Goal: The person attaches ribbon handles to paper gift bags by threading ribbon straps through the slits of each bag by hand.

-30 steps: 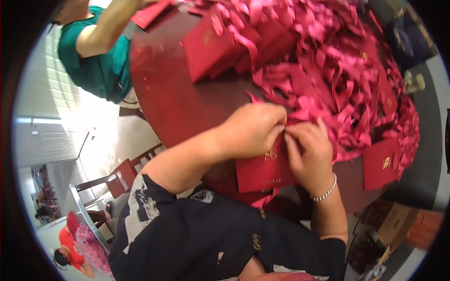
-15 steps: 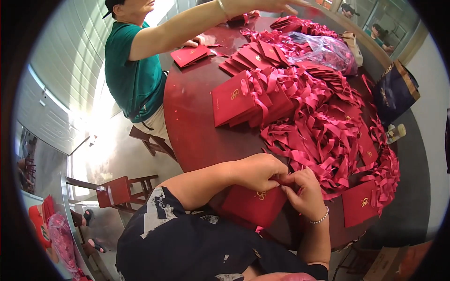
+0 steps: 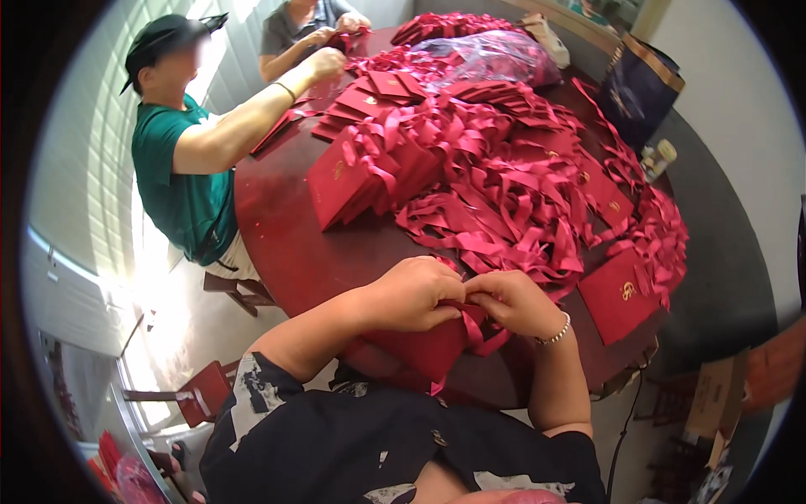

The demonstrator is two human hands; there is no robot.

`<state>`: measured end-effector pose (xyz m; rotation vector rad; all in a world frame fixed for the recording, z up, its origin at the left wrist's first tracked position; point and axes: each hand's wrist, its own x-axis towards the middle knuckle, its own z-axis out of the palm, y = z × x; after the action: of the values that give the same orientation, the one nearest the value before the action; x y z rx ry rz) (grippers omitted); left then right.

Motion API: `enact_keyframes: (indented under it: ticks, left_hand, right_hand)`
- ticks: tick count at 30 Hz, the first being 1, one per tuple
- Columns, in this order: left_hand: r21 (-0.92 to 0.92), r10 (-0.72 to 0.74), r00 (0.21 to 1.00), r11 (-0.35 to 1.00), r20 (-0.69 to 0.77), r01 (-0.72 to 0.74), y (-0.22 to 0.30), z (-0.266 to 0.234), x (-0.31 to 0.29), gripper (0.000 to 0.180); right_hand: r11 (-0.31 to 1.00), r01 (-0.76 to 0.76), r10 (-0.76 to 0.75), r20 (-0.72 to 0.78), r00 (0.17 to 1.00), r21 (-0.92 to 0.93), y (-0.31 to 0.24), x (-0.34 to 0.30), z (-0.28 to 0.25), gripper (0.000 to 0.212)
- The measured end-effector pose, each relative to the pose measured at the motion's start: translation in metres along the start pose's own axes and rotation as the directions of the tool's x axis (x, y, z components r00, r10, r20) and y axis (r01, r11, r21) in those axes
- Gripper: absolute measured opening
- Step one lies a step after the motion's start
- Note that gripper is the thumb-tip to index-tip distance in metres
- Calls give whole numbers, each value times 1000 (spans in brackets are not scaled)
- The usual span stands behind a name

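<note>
Close in front of me, a red paper bag [image 3: 430, 346] lies tilted at the near edge of the round table. My left hand [image 3: 416, 294] is closed at the bag's top edge, thumb and fingers pinched together. Right beside it, my right hand [image 3: 519, 304] pinches a pink ribbon [image 3: 482, 334], which hangs in a loop below the fingers. The two sets of fingertips nearly meet, and they partly hide the top of the bag. Just past my hands lies a heap of pink ribbons [image 3: 504, 244] attached to flat red bags.
Stacked red bags [image 3: 348, 181] stand left of the heap; another bag [image 3: 620, 294] lies at right. A clear plastic bag [image 3: 491, 57], dark blue bag [image 3: 640, 88] and small jar [image 3: 660, 158] are farther back. A co-worker in green [image 3: 180, 160] sits left, another person [image 3: 306, 34] beyond.
My hands and bag appear farther left in the picture as the view shifted. A ribbon loop now hangs below my right fingers. The co-worker's outstretched arm has drawn back.
</note>
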<state>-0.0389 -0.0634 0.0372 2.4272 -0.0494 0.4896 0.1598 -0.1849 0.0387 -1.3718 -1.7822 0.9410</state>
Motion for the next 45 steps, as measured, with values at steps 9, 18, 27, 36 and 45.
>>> enact_keyframes:
  ticks: [9, 18, 27, 36, 45]
  left_hand:
    - [19, 57, 997, 998, 47, -58, 11, -7, 11, 17]
    - [-581, -284, 930, 726, 233, 367, 9, -14, 11, 12]
    - [-250, -450, 893, 863, 19, 440, -55, -6, -2, 28]
    - [-185, -560, 828, 818, -39, 545, -59, -45, -25, 23]
    - [-434, -568, 813, 705, 129, 561, -74, -29, -57, 43]
  right_hand:
    - [983, -62, 17, 254, 967, 172, 14, -3, -15, 14]
    - [920, -77, 202, -299, 933, 384, 52, 13, -12, 19]
    - [943, -185, 277, -343, 898, 278, 44, -2, -33, 13]
    - [961, -212, 225, 55, 973, -180, 5, -7, -20, 16]
    - [838, -54, 166, 158, 973, -543, -4, -34, 11, 28]
